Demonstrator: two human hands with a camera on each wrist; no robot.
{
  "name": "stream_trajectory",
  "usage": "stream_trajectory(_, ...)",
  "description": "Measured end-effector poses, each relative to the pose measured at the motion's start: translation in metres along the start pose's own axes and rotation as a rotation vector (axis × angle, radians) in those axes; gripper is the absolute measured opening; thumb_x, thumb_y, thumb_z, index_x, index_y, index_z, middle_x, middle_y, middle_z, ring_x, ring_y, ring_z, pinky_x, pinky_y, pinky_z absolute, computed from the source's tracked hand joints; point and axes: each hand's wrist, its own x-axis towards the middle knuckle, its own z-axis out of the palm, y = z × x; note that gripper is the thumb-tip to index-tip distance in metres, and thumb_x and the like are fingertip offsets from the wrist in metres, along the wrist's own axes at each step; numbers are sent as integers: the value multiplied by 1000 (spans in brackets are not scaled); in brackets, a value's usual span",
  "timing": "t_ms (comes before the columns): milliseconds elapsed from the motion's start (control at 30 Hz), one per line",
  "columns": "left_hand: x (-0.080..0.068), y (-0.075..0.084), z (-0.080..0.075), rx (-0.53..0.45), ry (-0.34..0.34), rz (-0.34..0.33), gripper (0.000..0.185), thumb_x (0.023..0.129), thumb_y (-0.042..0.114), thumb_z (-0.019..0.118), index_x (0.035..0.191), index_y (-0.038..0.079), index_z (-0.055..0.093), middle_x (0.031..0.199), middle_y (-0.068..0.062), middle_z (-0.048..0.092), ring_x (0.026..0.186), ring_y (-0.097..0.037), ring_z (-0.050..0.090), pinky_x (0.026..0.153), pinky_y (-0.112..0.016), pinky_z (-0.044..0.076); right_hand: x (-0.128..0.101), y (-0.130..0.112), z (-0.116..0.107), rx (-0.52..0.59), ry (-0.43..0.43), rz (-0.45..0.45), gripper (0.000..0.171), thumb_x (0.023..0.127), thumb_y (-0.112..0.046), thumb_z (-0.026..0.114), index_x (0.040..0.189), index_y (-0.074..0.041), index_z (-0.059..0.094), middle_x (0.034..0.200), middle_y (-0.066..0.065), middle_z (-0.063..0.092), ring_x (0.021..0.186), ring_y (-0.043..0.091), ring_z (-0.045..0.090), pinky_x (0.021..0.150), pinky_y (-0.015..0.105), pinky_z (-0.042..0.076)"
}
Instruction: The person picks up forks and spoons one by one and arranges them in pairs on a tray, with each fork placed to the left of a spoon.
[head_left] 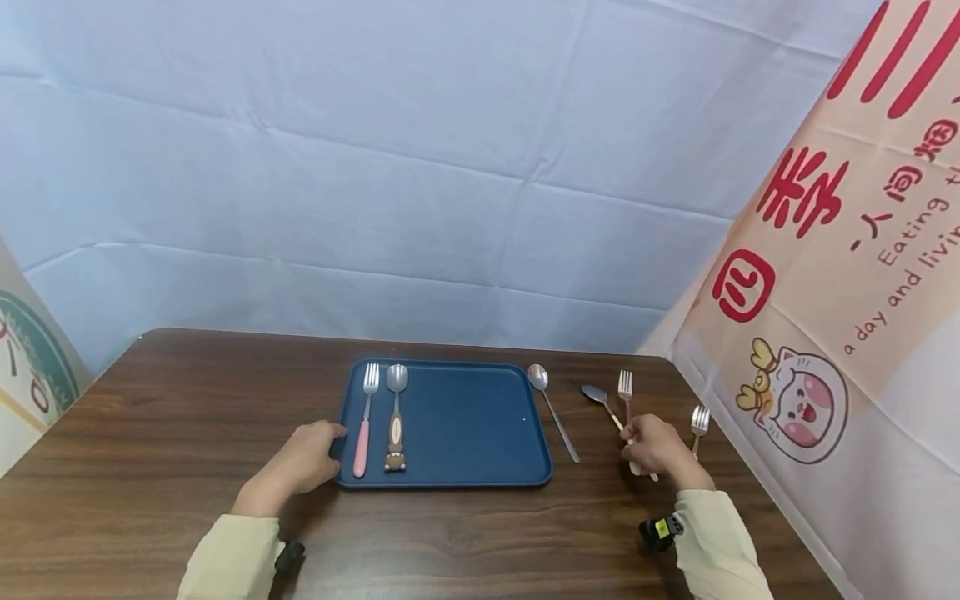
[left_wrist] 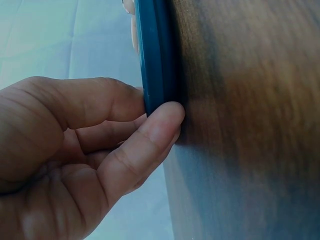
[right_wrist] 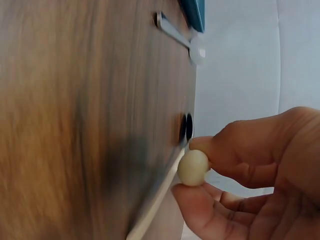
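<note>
**Cream-handled spoon pinched beside the tray**

The cream-handled spoon (head_left: 617,421) lies on the wooden table (head_left: 187,392) to the right of the blue tray (head_left: 465,417), its dark bowl pointing away from the person. The right hand (head_left: 656,450) pinches the rounded cream end of its handle between thumb and fingers (right_wrist: 220,155), which are curled narrowly round it. The step in hand looks like picking up this spoon; a next move would likely call for a clean lift clear of the neighbouring cutlery. At the tray's left edge, the left hand (head_left: 303,462) grips the rim, thumb on top and fingers (left_wrist: 155,135) underneath. Inside the tray, at its left side, lie a pink-handled fork (head_left: 365,421) and a bear-handled spoon (head_left: 396,417). Just right of the tray lies a steel spoon (head_left: 551,408); further right a fork (head_left: 626,388), then another fork (head_left: 699,423).
</note>
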Motion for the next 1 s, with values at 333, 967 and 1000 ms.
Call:
stream_trajectory(333,-1,0,1,-12,-8,-24,43,76,-6,62,117,-15,54,117,-32,51,107,-42,51,84,-50,45,3,-19,10,-46,-1,-57,16,73,5,59,89,6,60,72,5,53,61,18,52,53,31,45)
stream_trajectory(967,-1,-1,1,-10,-9,-14,42,76,-6,62,116,-15,55,117,-31,51,107,-42,51,85,-51,44,1,-53,30,-33,-2,-132,15,75,8,60,90,5,60,69,6,53,54,16,52,49,30,44)
stream_trajectory(1000,0,-1,1,-8,-9,-10,42,76,-6,62,116,-15,55,116,-31,52,106,-42,51,85,-51,44,1,-54,30,-27,-1,-137,15,75,8,61,90,5,61,68,6,53,53,16,51,49,29,44)
